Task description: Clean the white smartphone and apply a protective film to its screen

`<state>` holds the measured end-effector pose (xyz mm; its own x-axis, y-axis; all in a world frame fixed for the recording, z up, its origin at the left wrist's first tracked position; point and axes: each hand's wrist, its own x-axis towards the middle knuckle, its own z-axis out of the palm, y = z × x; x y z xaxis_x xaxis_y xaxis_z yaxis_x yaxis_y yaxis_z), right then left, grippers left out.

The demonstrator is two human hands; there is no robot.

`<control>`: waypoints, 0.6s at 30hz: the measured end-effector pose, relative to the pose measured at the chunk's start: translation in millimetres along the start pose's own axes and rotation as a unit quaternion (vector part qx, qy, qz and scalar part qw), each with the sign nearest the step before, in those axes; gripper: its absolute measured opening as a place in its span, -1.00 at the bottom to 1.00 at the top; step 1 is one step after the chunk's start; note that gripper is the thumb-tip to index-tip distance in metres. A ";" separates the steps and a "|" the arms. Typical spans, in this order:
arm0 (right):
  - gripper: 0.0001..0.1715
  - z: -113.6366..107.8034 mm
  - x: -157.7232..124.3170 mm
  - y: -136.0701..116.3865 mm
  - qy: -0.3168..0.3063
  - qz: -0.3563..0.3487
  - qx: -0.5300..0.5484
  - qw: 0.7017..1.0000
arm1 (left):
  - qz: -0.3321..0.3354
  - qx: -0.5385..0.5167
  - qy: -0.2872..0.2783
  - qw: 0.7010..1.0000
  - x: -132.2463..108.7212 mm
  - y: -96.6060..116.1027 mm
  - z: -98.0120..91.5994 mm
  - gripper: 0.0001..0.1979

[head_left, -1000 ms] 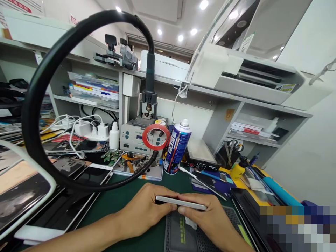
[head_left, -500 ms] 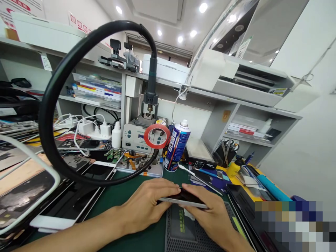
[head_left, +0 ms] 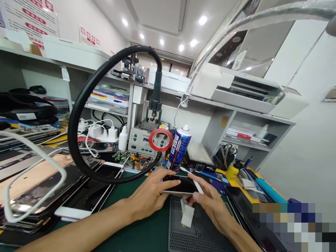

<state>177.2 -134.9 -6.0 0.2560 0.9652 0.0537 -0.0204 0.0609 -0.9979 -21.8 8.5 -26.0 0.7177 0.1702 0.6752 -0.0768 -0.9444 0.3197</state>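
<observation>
A white-framed smartphone point(head_left: 181, 185) with a dark screen is held level between both hands, above a black textured repair mat point(head_left: 207, 231). My left hand point(head_left: 154, 190) grips its left end, with one finger laid across the screen and the thumb below. My right hand point(head_left: 207, 197) holds the right end, fingers along the far edge and thumb at the near edge. A crumpled white piece of paper or tissue point(head_left: 187, 215) hangs under the phone by my right fingers; whether they pinch it I cannot tell.
A thick black hose point(head_left: 72, 129) loops up at the left from a hot-air station point(head_left: 141, 140). Behind the phone stand a blue spray can point(head_left: 180, 148) and a roll of red tape point(head_left: 160, 140). Other phones point(head_left: 86, 196) lie at the left, and a black phone point(head_left: 244, 206) lies at the right.
The phone has tipped so its screen shows more fully. My left finger now lies over the screen, and the white paper has come into fuller view below. The camera view has shifted.
</observation>
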 end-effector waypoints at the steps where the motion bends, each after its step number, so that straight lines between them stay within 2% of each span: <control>1: -0.24 2.9 -0.3 -2.2 0.012 0.004 0.048 0.999 | 0.008 -0.005 0.002 1.000 0.5 -0.1 -0.3 -0.51; 3: -0.29 9.8 0.0 -5.8 0.050 0.032 0.104 0.993 | 0.019 -0.019 0.000 1.000 1.6 0.7 -0.7 -0.51; 6: -0.29 18.4 1.8 -6.4 0.078 0.113 0.106 0.985 | 0.005 -0.036 -0.018 0.999 2.1 4.1 -0.1 -0.52; 9: -0.38 19.3 4.4 -2.4 0.097 0.141 0.079 0.982 | -0.059 -0.085 -0.034 0.994 2.5 10.0 0.3 -0.46; 11: -0.45 15.9 6.1 0.3 0.119 0.132 0.071 0.981 | -0.126 -0.167 -0.010 0.978 4.6 15.9 -1.0 -0.36; 12: -0.47 13.7 6.7 1.2 0.128 0.128 0.070 0.981 | -0.174 -0.231 0.013 0.957 6.5 19.5 -2.2 -0.32; 13: -0.49 11.6 6.9 1.9 0.132 0.122 0.070 0.981 | -0.228 -0.306 0.044 0.923 9.0 23.4 -3.6 -0.31; 14: -0.49 9.8 6.9 2.2 0.133 0.116 0.069 0.982 | -0.281 -0.389 0.073 0.874 12.0 27.6 -5.2 -0.34; 16: -0.46 8.0 5.9 2.3 0.129 0.098 0.057 0.985 | -0.372 -0.542 0.095 0.748 18.2 36.0 -7.8 -0.51; 17: -0.44 8.4 5.1 2.1 0.125 0.090 0.045 0.987 | -0.398 -0.596 0.080 0.693 21.0 39.8 -8.5 -0.55; 18: -0.41 9.5 4.1 1.9 0.121 0.082 0.029 0.989 | -0.416 -0.631 0.062 0.652 23.2 43.2 -8.6 -0.55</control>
<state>169.1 -128.4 -7.3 0.4687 0.8745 -0.1250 -0.1341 -0.0694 -0.9885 -14.4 -25.9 9.2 0.8189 0.5712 -0.0563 -0.2619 0.4592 0.8488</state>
